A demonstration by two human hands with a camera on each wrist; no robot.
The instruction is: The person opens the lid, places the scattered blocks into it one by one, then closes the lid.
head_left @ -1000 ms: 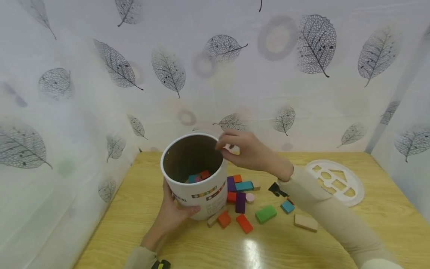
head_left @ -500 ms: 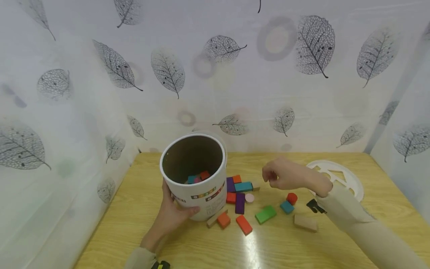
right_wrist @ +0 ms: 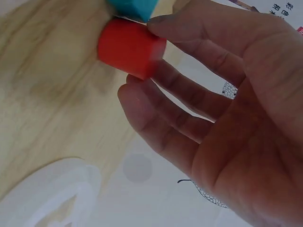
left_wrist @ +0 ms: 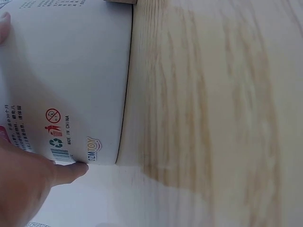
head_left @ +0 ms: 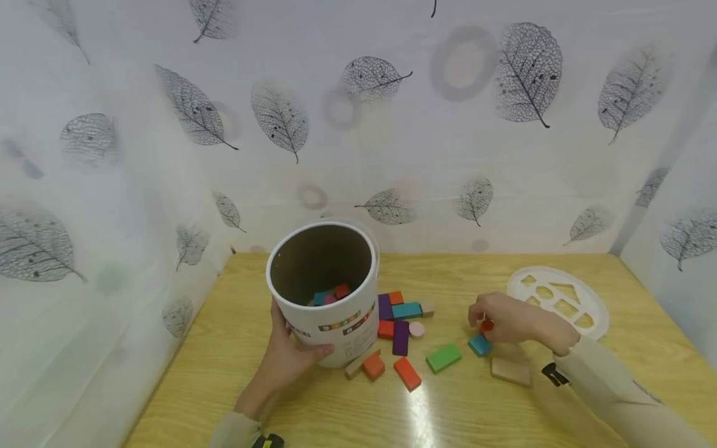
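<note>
My left hand (head_left: pixel 288 354) grips the near left side of a white bucket (head_left: pixel 350 348), thumb on its front wall. Several coloured blocks lie inside the bucket, partly in shadow. In the left wrist view, fingers (left_wrist: pixel 66 172) press against its printed side. Over on the right, my right hand (head_left: pixel 506 318) is low at the table with its thumb and fingers around a red cylinder block (right_wrist: pixel 128 47). The thumb touches one end and fingertips meet its other edge. A blue block (head_left: pixel 480 345) lies right beside the cylinder.
Right of the bucket, purple (head_left: pixel 400 338), red and other blocks cluster on the wooden table (head_left: pixel 336 414). A green block (head_left: pixel 444 358) and a plain wooden block (head_left: pixel 511 371) lie nearer the right hand. A white lid with shaped holes (head_left: pixel 592 300) rests behind it.
My right hand has left the bucket's rim, moved right and come down at the red cylinder block. The left hand and bucket have stayed in place.
</note>
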